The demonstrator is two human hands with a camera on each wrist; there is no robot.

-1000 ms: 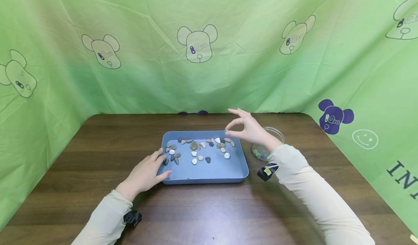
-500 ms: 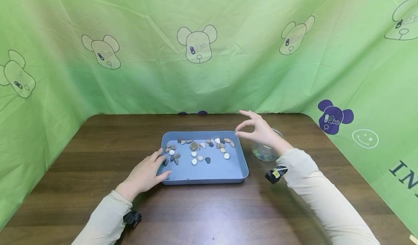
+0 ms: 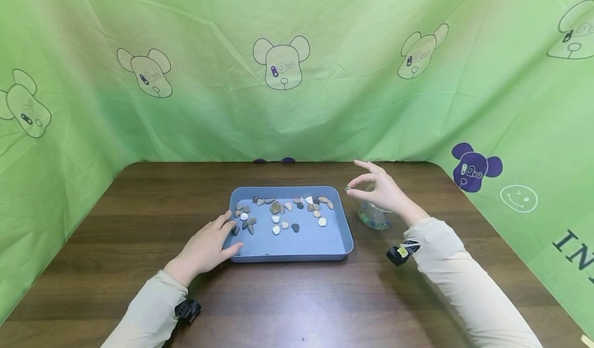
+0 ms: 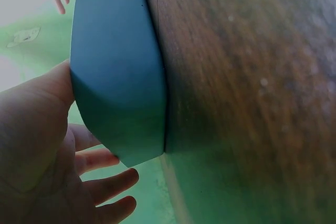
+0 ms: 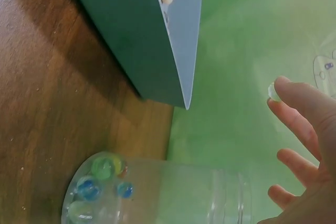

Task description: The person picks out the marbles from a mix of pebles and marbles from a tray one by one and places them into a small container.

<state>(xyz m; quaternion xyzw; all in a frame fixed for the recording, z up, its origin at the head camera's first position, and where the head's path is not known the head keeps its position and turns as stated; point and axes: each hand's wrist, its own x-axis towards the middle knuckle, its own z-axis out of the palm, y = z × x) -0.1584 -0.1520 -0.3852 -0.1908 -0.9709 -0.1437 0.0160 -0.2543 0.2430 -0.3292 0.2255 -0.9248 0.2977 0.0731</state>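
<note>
Midway, by the look of it: right hand (image 3: 382,191) raised above the clear glass jar (image 3: 375,218), thumb and forefinger pinching a small clear glass bead (image 3: 347,188), other fingers (image 5: 295,159) spread loosely. Bead held in the air, just right of the shallow blue plastic tray (image 3: 297,245) and a little short of the jar's mouth, not yet inside. Already lying at the jar's bottom, several green and blue glass marbles (image 5: 100,182). Left in the tray, a scatter of small brown, grey and white pebbles (image 3: 283,213), mostly along its far half; hard to tell from here whether any more glass beads sit among them. Left hand (image 3: 208,244) resting on the dark wooden surface (image 3: 287,301) at the tray's near left corner, fingers (image 4: 107,184) relaxed and slightly spread, thumb against the tray's wall, gripping nothing.
</note>
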